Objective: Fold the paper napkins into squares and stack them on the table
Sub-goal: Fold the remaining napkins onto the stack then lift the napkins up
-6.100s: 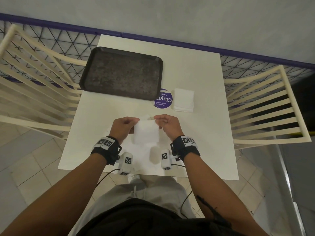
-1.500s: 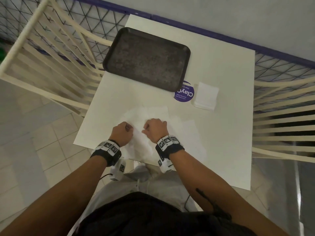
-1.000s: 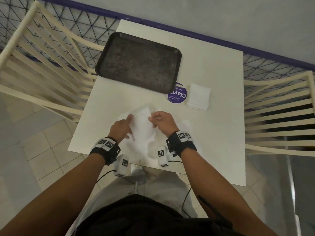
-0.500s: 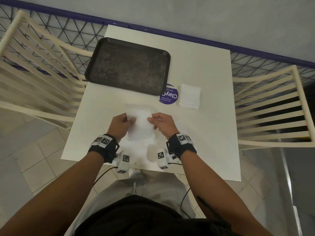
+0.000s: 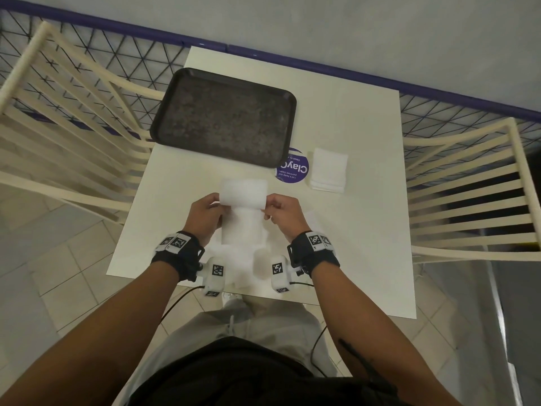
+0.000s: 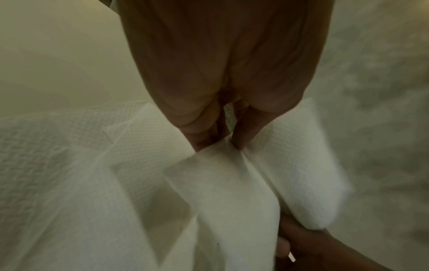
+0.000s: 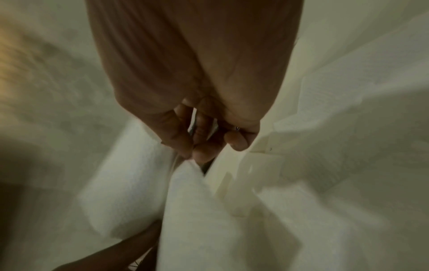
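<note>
1. Napkin (image 5: 243, 197) in work was a white paper strip held just above the table (image 5: 366, 230) near its front edge, its far half turned up and over at a soft bend.
2. Left hand (image 5: 205, 218) pinched the strip's left edge at the bend between thumb and curled fingers (image 6: 199, 139); the left wrist view showed the paper creasing under that pinch.
3. Right hand (image 5: 282, 215) pinched the opposite edge the same way, fingertips (image 7: 202, 154) closed on the paper.
4. Judged from this, the step in hand was the second fold, doubling the strip into a square. The next move would call for bringing the raised half down so that its edges meet the lower half squarely, then pressing the crease flat.
5. More loose unfolded napkins (image 5: 240, 259) lay spread under the hands along the front edge; how many could not be told.
6. Finished stack of folded squares (image 5: 329, 169) sat toward the table's right side, just beside a round purple sticker (image 5: 292, 170).
7. Sticker read "Clay…", upside down and partly covered, with a smaller line "Let's keep our pantries clean".
8. Dark tray (image 5: 175, 118) lay at the far left corner, overlapping the sticker's edge.
</note>
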The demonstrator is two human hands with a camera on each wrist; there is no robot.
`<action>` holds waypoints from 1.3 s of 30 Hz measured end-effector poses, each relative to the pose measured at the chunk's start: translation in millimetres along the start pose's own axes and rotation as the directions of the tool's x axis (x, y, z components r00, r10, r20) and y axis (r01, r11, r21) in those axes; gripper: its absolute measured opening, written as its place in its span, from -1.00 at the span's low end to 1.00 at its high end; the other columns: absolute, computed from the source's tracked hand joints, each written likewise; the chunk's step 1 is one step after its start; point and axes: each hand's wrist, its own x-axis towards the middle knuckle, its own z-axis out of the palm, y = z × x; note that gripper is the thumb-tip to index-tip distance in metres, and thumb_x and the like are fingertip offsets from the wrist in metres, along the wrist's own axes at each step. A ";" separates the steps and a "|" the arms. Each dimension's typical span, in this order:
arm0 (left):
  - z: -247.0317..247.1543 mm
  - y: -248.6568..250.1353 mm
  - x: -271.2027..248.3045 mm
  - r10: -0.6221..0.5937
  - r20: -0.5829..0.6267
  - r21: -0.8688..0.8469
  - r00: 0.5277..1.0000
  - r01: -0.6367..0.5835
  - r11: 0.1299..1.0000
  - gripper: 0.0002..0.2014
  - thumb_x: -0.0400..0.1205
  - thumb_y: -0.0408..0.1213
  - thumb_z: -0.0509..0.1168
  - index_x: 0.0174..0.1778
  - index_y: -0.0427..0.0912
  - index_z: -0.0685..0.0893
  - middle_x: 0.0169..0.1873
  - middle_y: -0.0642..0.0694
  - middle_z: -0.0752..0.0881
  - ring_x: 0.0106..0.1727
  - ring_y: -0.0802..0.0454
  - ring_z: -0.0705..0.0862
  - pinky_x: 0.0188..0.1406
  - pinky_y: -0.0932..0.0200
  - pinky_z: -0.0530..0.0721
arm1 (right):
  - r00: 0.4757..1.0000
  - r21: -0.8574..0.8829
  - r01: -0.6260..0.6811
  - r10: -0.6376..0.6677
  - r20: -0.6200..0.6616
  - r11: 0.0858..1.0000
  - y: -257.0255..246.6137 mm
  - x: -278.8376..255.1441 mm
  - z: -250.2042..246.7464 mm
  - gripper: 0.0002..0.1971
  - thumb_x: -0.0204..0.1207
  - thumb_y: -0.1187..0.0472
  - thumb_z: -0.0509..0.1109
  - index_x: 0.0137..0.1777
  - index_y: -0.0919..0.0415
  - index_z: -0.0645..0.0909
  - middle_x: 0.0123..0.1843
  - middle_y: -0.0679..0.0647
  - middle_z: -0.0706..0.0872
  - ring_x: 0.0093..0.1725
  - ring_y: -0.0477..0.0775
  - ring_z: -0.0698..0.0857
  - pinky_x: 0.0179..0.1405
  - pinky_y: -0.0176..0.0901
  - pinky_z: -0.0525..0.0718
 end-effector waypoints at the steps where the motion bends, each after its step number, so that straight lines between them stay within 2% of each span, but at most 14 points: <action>1: 0.6 0.8 0.0 -0.008 -0.001 -0.008 1.000 0.008 1.000 -0.74 0.59 -0.65 0.22 0.09 -0.42 0.77 -0.07 -0.32 0.77 -0.05 -0.22 0.71 0.09 -0.19 0.71 | 1.000 -0.009 -0.008 0.008 -0.008 1.000 -0.8 0.1 -0.5 -0.69 0.45 0.57 0.34 -0.22 0.15 0.76 -0.42 -0.07 0.71 -0.44 -0.07 0.60 -0.36 -0.39 0.49; 4: 4.3 5.6 -1.8 -0.038 -0.009 -0.040 0.999 0.038 0.998 -0.66 0.56 -0.67 0.11 -0.07 -0.41 0.81 -0.03 -0.26 0.79 -0.03 -0.21 0.72 -0.06 -0.01 0.76 | 0.999 0.022 -0.041 0.041 -0.023 0.999 -4.4 -1.8 -3.0 -0.64 0.45 0.57 0.26 -0.17 0.21 0.83 -0.33 -0.12 0.78 -0.39 -0.08 0.59 -0.34 -0.42 0.51; 6: 5.1 8.4 -2.9 -0.063 -0.006 -0.066 0.998 0.063 0.996 -0.62 0.53 -0.63 0.06 -0.10 -0.39 0.82 0.03 -0.25 0.81 0.00 -0.21 0.71 -0.06 0.03 0.73 | 0.997 0.049 -0.065 0.066 -0.027 0.997 -6.5 -3.8 -4.5 -0.65 0.46 0.54 0.23 -0.14 0.28 0.86 -0.31 -0.13 0.79 -0.35 -0.06 0.58 -0.33 -0.43 0.52; 10: 4.1 8.5 -2.6 -0.050 -0.001 -0.081 0.999 0.049 0.995 -0.78 0.66 -0.45 0.26 0.00 -0.38 0.83 -0.01 -0.23 0.81 -0.02 -0.20 0.75 -0.02 -0.02 0.73 | 0.996 0.080 -0.083 0.086 -0.031 0.993 -6.4 -4.6 -6.3 -0.64 0.45 0.46 0.22 -0.18 0.21 0.87 -0.18 0.05 0.84 -0.28 -0.01 0.59 -0.29 -0.37 0.52; 14: 1.8 0.8 5.7 0.059 -0.028 0.108 0.998 -0.055 0.993 -0.89 0.63 -0.33 0.52 0.04 -0.22 0.85 -0.13 -0.19 0.83 -0.07 -0.08 0.80 0.04 -0.06 0.83 | 0.996 0.080 -0.080 0.083 -0.036 0.994 -6.9 -3.3 -5.5 -0.67 0.48 0.44 0.26 -0.18 0.20 0.87 -0.15 0.01 0.86 -0.28 -0.03 0.60 -0.30 -0.39 0.51; 18: 0.9 -2.7 8.6 0.099 -0.029 0.266 0.995 -0.088 0.960 -0.93 0.63 -0.28 0.52 -0.03 -0.17 0.88 -0.09 -0.15 0.88 0.01 -0.23 0.85 0.09 -0.11 0.86 | 0.997 0.062 -0.070 0.072 -0.029 0.996 -9.2 -3.8 -5.3 -0.70 0.51 0.43 0.29 -0.16 0.21 0.87 -0.09 0.04 0.86 -0.26 -0.03 0.60 -0.30 -0.39 0.52; 21: -1.0 -4.2 10.1 0.132 -0.017 0.364 0.991 -0.117 0.924 -0.92 0.66 -0.22 0.48 -0.08 -0.11 0.87 -0.14 -0.09 0.88 -0.04 -0.20 0.85 0.07 -0.14 0.86 | 0.999 0.021 -0.040 0.041 -0.030 0.999 -8.1 -1.7 -4.8 -0.78 0.53 0.40 0.35 -0.06 0.21 0.83 -0.08 0.02 0.84 -0.25 -0.08 0.65 -0.25 -0.35 0.59; 23: -2.3 -5.4 11.8 0.158 -0.004 0.435 0.987 -0.141 0.889 -0.89 0.67 -0.14 0.45 -0.09 -0.04 0.85 -0.17 -0.02 0.87 -0.08 -0.15 0.84 0.07 -0.16 0.85 | 0.999 -0.083 0.012 -0.015 -0.038 0.997 -4.0 1.2 -3.7 -0.86 0.52 0.24 0.46 0.00 0.04 0.80 -0.14 -0.06 0.81 -0.15 -0.09 0.71 -0.02 -0.12 0.69; 25: -1.9 -4.8 10.6 0.189 0.028 0.507 0.982 -0.177 0.843 -0.87 0.69 -0.10 0.41 -0.08 -0.01 0.83 -0.17 0.03 0.85 -0.09 -0.09 0.81 0.07 -0.12 0.82 | 0.998 -0.277 0.055 -0.062 -0.016 0.959 -3.2 2.1 -0.3 -0.87 0.48 -0.05 0.54 0.01 -0.16 0.77 -0.09 -0.15 0.78 0.01 -0.11 0.70 0.19 0.07 0.63; 27: 0.5 -3.8 8.3 0.224 0.080 0.562 0.971 -0.229 0.795 -0.87 0.73 -0.12 0.37 -0.07 -0.02 0.80 -0.17 0.04 0.83 -0.10 -0.05 0.79 0.05 -0.06 0.79 | 0.995 -0.489 0.096 -0.102 0.015 0.867 -6.2 0.9 5.3 -0.79 0.43 -0.29 0.50 -0.03 -0.27 0.76 -0.03 -0.22 0.73 0.12 -0.07 0.61 0.20 0.14 0.45; 29: 3.6 -3.2 6.0 0.273 0.142 0.604 0.951 -0.302 0.737 -0.88 0.75 -0.16 0.35 -0.07 -0.01 0.76 -0.18 0.07 0.81 -0.13 0.03 0.76 -0.01 0.03 0.75 | 0.987 -0.623 0.146 -0.159 0.035 0.769 -13.0 0.1 11.8 -0.75 0.42 -0.36 0.47 -0.09 -0.28 0.77 -0.02 -0.21 0.67 0.13 -0.01 0.51 0.12 0.10 0.30; 32: 6.0 -3.4 2.9 0.335 0.171 0.639 0.927 -0.363 0.678 -0.89 0.77 -0.24 0.33 -0.06 -0.01 0.72 -0.18 0.14 0.77 -0.14 0.25 0.70 -0.10 0.39 0.58 | 0.980 -0.677 0.169 -0.197 0.036 0.716 -18.2 1.3 18.2 -0.81 0.44 -0.28 0.47 -0.13 -0.25 0.78 0.00 -0.19 0.64 0.13 0.02 0.47 0.08 0.09 0.26; 34: 5.1 -3.3 1.5 0.351 0.155 0.638 0.923 -0.365 0.679 -0.89 0.77 -0.25 0.32 -0.05 -0.03 0.70 -0.16 0.10 0.76 -0.13 0.26 0.68 -0.18 0.59 0.48 | 0.984 -0.664 0.149 -0.175 0.029 0.733 -17.3 2.3 18.7 -0.84 0.47 -0.22 0.47 -0.15 -0.20 0.78 0.00 -0.21 0.65 0.13 0.01 0.49 0.07 0.09 0.24; 39: 0.4 -1.2 0.3 0.359 0.063 0.597 0.931 -0.324 0.734 -0.90 0.79 -0.22 0.25 0.03 -0.12 0.64 -0.09 0.00 0.74 -0.14 0.19 0.65 -0.22 0.46 0.51 | 0.996 -0.571 0.075 -0.092 0.000 0.817 -15.3 3.8 0.9 -0.80 0.53 -0.16 0.45 -0.14 -0.08 0.76 -0.09 -0.25 0.78 -0.01 -0.14 0.66 0.07 0.05 0.22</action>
